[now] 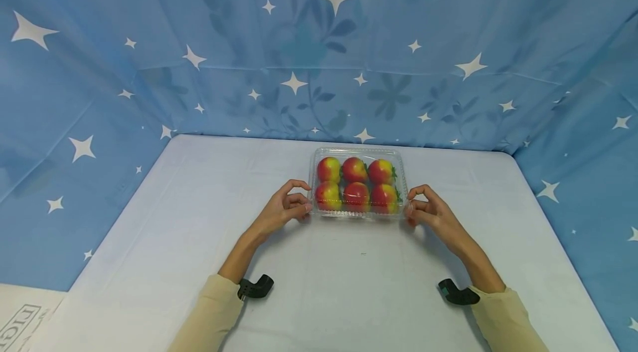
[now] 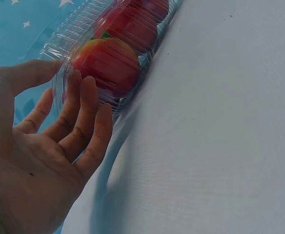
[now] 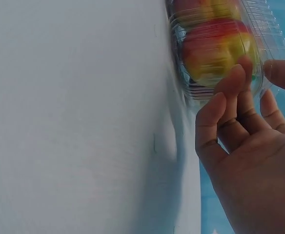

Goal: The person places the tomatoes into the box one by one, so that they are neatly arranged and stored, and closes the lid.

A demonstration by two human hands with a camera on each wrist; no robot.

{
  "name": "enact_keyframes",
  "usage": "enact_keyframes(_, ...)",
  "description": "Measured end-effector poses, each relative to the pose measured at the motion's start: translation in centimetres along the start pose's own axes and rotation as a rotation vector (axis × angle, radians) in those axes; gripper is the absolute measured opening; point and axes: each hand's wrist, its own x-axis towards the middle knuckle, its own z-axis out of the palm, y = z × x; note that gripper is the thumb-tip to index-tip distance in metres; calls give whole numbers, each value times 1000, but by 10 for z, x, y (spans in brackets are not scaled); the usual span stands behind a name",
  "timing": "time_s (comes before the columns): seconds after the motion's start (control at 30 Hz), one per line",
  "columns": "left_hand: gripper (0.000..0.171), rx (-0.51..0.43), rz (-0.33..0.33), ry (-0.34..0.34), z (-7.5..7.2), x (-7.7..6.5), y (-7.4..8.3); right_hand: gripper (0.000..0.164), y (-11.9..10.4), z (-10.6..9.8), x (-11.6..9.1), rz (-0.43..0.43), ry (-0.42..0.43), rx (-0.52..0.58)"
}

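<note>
A clear plastic clamshell box [image 1: 356, 151] with its lid down holds several red-and-yellow fruits [image 1: 356, 196] with bits of green leaf, set in two rows. At its left end, my left hand [image 1: 284, 209] grips the near corner with thumb and bent fingers. My right hand [image 1: 432, 216] holds the opposite end in much the same way. In the left wrist view, fingertips [image 2: 89, 83] lie against the box's end wall beside a red fruit [image 2: 108, 66]. The right wrist view has the box wall [image 3: 201, 95] between thumb and fingers. Whether the box touches the table cannot be told.
A white-covered table [image 1: 319, 285] lies under the box. Behind and beside it hangs a blue curtain [image 1: 239, 25] with white stars, close to the table's far edge. A printed white carton [image 1: 30, 308] is at the lower left. Each wrist bears a black camera mount [image 1: 256, 287].
</note>
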Motion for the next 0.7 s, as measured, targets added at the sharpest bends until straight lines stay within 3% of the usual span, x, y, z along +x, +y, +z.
enact_keyframes(0.33, 46, -28, 0, -22, 2, -2, 1, 20, 1, 5, -2, -13, 15, 29)
enact_keyframes(0.7, 46, -59, -2, -20, 5, -1, -1, 23, -2, 13, -6, 38, 106, 42)
